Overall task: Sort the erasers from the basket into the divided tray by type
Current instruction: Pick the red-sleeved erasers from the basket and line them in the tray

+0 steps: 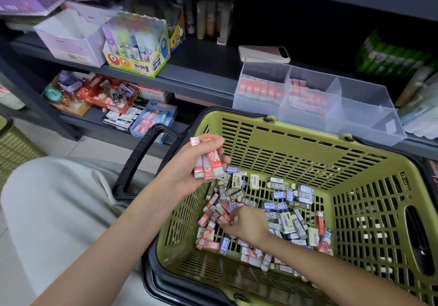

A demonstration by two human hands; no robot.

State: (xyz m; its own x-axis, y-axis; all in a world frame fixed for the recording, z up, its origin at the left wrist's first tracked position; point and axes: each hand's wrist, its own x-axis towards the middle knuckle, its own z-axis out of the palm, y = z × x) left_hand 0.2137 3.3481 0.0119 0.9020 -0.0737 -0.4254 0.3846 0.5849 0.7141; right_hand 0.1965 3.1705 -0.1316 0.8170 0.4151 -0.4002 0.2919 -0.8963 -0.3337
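A green slotted basket (308, 154) holds a heap of loose erasers (282, 213) in red, grey, blue and cream sleeves. My left hand (189, 173) hovers over the basket's left rim and grips a bundle of red-sleeved erasers (208, 163). My right hand (248, 225) is down in the heap, its fingers pinching a red-sleeved eraser (224, 219). The clear divided tray (355, 97) sits on the shelf behind the basket. Its two left compartments hold red-sleeved erasers; the right compartments look bare.
A black basket handle (142, 161) hangs at the left. On the grey shelf (201, 68) stand a glue-stick box (137, 45), a white box (68, 37) and a pink phone (263, 53). The lower shelf carries eraser boxes (109, 92). My knee (47, 199) is left.
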